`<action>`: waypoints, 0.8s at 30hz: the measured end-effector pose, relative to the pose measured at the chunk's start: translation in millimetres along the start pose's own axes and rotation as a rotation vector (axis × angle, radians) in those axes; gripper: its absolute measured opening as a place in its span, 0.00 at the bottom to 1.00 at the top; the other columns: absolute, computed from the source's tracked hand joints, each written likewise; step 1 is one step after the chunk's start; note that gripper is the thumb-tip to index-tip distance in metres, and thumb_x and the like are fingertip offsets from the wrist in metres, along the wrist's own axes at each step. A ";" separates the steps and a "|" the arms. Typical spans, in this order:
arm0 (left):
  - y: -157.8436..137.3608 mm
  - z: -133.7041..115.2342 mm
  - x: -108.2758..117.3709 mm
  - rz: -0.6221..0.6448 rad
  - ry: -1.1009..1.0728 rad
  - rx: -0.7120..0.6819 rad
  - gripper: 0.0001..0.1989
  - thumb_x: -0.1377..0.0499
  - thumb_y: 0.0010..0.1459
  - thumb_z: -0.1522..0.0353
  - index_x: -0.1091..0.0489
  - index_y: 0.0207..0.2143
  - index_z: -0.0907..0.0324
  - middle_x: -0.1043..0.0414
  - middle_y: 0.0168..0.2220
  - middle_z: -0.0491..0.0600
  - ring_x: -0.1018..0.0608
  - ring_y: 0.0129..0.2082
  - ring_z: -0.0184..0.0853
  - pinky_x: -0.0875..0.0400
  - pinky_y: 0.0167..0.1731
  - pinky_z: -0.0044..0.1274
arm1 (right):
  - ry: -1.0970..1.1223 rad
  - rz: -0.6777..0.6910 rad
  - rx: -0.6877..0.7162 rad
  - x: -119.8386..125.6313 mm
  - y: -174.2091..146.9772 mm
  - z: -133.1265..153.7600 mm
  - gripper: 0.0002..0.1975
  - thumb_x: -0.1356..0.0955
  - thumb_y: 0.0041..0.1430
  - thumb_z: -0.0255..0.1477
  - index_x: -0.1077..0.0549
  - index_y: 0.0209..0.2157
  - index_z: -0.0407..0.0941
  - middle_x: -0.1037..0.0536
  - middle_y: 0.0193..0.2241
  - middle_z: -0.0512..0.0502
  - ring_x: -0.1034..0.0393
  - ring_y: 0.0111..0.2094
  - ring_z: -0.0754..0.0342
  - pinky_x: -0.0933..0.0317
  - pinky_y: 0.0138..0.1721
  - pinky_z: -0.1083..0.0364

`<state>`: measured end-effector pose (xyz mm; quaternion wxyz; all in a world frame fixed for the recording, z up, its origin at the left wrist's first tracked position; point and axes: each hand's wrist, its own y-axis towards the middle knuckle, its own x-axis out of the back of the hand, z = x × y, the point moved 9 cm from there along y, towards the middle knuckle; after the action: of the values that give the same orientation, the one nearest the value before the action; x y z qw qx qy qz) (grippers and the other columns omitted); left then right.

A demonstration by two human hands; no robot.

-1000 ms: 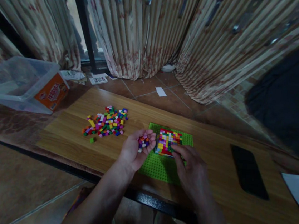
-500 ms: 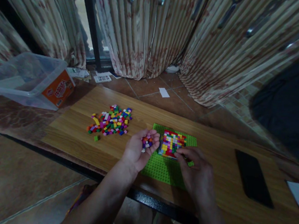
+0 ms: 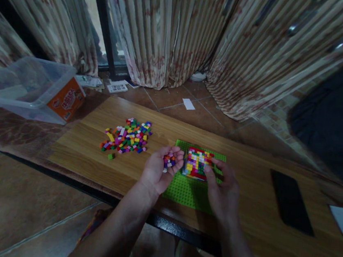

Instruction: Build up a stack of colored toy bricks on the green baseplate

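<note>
Green studded baseplate (image 3: 185,192) on the wooden tabletop (image 3: 255,179), bearing a many-coloured brick block (image 3: 197,162) on its far part. My left hand (image 3: 156,170) is palm up just left of the block, fingers curled into a cup around a handful of small bricks (image 3: 169,160). My right hand (image 3: 225,184) is at the block's right side, thumb and forefinger a little parted; whether a brick sits between them, I cannot tell. Handling, my judgement: each brick light, hard, smooth, apt to slide from a tilted palm; best pinched by opposite side walls. Block probably stiff, but could part at its seams; steady it low, near the plate. Loose pile (image 3: 127,138) farther left.
</note>
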<state>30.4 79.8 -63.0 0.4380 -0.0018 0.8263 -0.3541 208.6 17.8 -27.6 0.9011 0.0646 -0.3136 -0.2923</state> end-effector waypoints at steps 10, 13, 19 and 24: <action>-0.8 0.1 -0.1 0.000 -0.006 0.002 0.14 0.49 0.61 0.73 0.28 0.26 0.67 0.27 0.24 0.53 0.25 0.23 0.27 0.28 0.25 0.17 | 0.073 -0.001 -0.068 -10.0 -2.8 -3.4 0.20 0.31 0.55 0.40 0.26 0.46 0.45 0.26 0.46 0.40 0.32 0.48 0.46 0.41 0.52 0.42; -1.5 0.5 -4.1 0.030 -0.015 0.003 0.15 0.49 0.61 0.72 0.28 0.26 0.68 0.27 0.24 0.53 0.25 0.23 0.27 0.28 0.26 0.18 | 0.070 -0.012 -0.038 -10.7 -4.6 -0.3 0.19 0.32 0.56 0.39 0.27 0.46 0.45 0.27 0.47 0.40 0.33 0.49 0.46 0.42 0.53 0.43; -10.9 -0.8 -23.4 0.195 -0.079 -0.002 0.16 0.50 0.62 0.67 0.25 0.33 0.69 0.23 0.32 0.57 0.21 0.32 0.34 0.25 0.37 0.24 | 0.038 -0.014 0.003 -13.1 -6.7 4.2 0.18 0.33 0.58 0.39 0.28 0.48 0.45 0.28 0.47 0.40 0.33 0.50 0.47 0.42 0.54 0.42; -20.3 6.8 -37.0 0.338 -0.113 0.075 0.17 0.49 0.61 0.65 0.26 0.42 0.69 0.24 0.45 0.62 0.23 0.47 0.41 0.30 0.50 0.31 | 0.020 -0.027 0.035 -7.1 -5.6 14.2 0.18 0.34 0.60 0.38 0.28 0.49 0.46 0.28 0.48 0.40 0.33 0.51 0.46 0.40 0.54 0.41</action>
<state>51.9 72.2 -26.8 0.5367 0.1336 0.7752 -0.3052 192.8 18.1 -21.7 0.8988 0.0873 -0.3089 -0.2985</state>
